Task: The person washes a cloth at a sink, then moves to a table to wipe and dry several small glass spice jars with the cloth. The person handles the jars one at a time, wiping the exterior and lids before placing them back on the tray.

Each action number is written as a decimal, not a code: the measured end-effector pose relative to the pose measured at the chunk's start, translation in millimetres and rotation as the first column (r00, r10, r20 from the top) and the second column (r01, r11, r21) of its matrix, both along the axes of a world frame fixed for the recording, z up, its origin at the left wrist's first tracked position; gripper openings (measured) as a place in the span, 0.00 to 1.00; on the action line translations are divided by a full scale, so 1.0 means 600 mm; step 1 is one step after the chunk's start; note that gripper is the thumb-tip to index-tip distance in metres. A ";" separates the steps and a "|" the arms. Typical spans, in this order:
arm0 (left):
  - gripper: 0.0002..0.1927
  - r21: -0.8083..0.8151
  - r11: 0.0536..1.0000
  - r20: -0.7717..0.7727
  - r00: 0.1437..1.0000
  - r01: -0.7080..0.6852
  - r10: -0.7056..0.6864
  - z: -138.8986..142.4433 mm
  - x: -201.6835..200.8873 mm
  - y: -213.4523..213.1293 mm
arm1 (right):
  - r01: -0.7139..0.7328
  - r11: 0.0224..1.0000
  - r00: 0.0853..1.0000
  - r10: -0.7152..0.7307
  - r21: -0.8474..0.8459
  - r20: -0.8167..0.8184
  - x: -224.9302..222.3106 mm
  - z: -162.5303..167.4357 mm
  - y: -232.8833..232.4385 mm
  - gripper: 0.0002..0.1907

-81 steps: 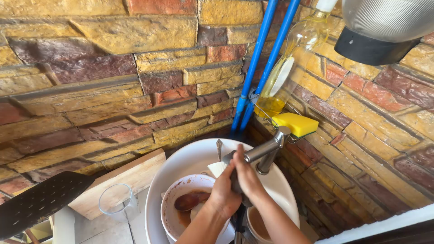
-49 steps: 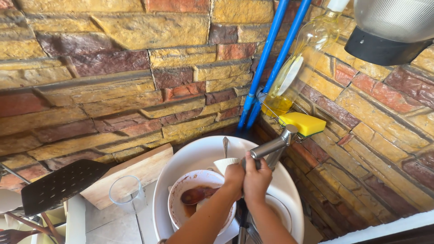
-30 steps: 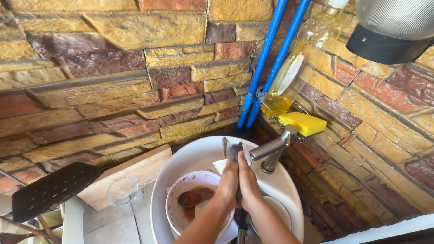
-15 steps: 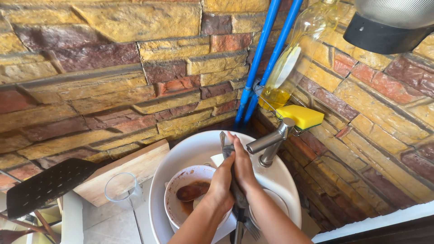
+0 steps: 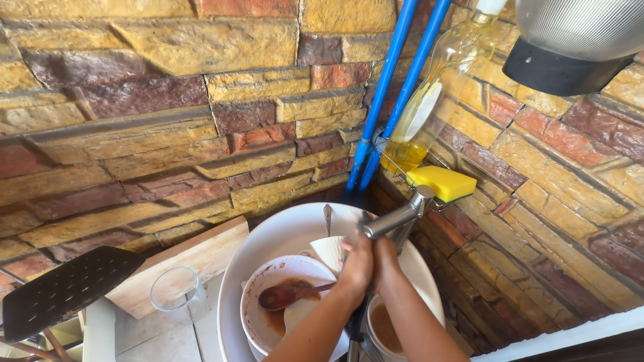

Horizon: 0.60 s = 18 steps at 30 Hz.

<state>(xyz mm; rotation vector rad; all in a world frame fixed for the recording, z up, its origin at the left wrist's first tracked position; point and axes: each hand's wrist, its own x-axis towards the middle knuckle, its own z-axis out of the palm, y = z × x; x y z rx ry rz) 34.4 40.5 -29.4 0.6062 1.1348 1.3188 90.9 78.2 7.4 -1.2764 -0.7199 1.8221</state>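
My left hand (image 5: 355,265) and my right hand (image 5: 387,260) are pressed together just under the metal tap (image 5: 396,218). Both are closed around a thin dark utensil (image 5: 354,328) that runs down between my wrists. They hover over a large white basin (image 5: 268,241). Inside the basin, left of my hands, sits a white bowl (image 5: 258,288) smeared with red-brown sauce, with a spoon (image 5: 288,295) lying in it. A metal utensil tip (image 5: 327,218) stands up just behind my left hand. Below my right wrist is a small cup of brown liquid (image 5: 384,328).
A yellow sponge (image 5: 443,182) and a clear bottle of yellow liquid (image 5: 429,100) rest in a wire rack on the stone wall by two blue pipes (image 5: 389,100). A wooden board (image 5: 194,255), a glass (image 5: 176,295) and a black perforated spatula (image 5: 67,288) lie left. A metal strainer (image 5: 577,33) hangs at the upper right.
My hands have stayed together under the tap, sliding slightly up and down around the utensil. The view has shifted a little; the dishes have not moved.
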 end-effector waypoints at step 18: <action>0.20 -0.090 0.980 -0.024 0.984 -0.175 0.174 0.075 -0.038 -0.056 | 0.162 0.970 0.987 -0.159 0.180 -0.030 -0.009 -0.065 -0.015 0.25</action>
